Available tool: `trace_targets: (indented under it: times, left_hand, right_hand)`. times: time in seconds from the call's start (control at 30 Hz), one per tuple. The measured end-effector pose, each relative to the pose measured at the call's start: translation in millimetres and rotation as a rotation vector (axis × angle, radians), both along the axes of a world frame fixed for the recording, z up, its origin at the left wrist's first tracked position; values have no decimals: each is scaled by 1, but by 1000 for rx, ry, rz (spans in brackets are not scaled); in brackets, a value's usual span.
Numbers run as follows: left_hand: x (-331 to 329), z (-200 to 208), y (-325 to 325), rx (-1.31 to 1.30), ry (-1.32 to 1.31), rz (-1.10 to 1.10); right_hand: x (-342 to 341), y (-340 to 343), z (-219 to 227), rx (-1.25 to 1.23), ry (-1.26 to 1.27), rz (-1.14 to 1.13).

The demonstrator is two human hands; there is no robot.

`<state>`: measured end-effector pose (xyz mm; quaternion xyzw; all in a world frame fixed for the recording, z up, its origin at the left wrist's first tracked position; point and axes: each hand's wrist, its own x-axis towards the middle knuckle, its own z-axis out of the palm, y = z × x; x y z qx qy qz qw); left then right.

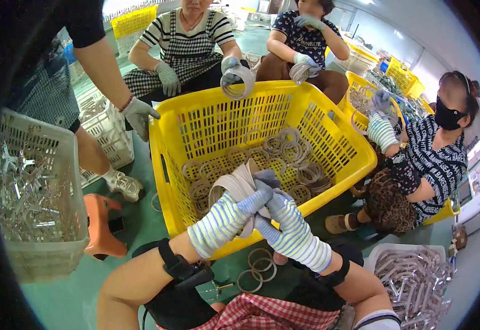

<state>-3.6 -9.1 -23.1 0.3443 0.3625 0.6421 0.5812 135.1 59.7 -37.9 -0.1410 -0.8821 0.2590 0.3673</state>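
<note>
A stack of flat, pale metal rings [233, 186] is gripped in my left hand [226, 217], over the near side of a yellow crate [262, 242]. My right hand [297, 231] meets it from the right, its fingers closed at the edge of the stack and overlapping the left fingertips. Both hands wear striped gloves with grey fingers. The overlapping fingers hide part of the rings. Inside the crate lie many loose metal rings [292, 148], some in small piles. Below the crate, several rings [256, 269] rest on the green floor near my knees.
Across the crate, one person holds rings [239, 82] and another a ring bundle [300, 71]. A masked person sits right; a gloved hand [140, 116] touches the crate's left corner. Bins of metal parts [31, 192] [413, 275] flank me, with an orange stool [105, 225] at left.
</note>
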Motion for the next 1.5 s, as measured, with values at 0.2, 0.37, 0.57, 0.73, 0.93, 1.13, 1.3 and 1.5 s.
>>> trace_targets:
  times: [0.2, 0.37, 0.57, 0.73, 0.93, 1.13, 1.3, 1.5]
  left_hand:
    - [-8, 19, -11, -198, 251, -18]
    - [2, 17, -8, -27, 305, 100]
    - [9, -3, -1, 194, 283, 17]
    - [8, 12, -4, 348, 915, 231]
    - [18, 35, -3, 483, 989, 254]
    - [8, 29, -8, 571, 1203, 303]
    - [-3, 41, -10, 527, 1266, 179]
    - [16, 84, -68, 175, 1225, -302]
  right_hand:
    - [13, -8, 17, -759, -88, 312]
    - [10, -14, 10, -698, -95, 238]
    - [-4, -10, 1, -820, 33, 144]
    - [-6, -17, 20, -700, 151, -46]
    - [6, 27, 28, -745, 427, -41]
    - [6, 61, 3, -836, 566, -26]
    - [-6, 64, 9, -804, 540, -75]
    - [9, 93, -10, -682, 712, -73]
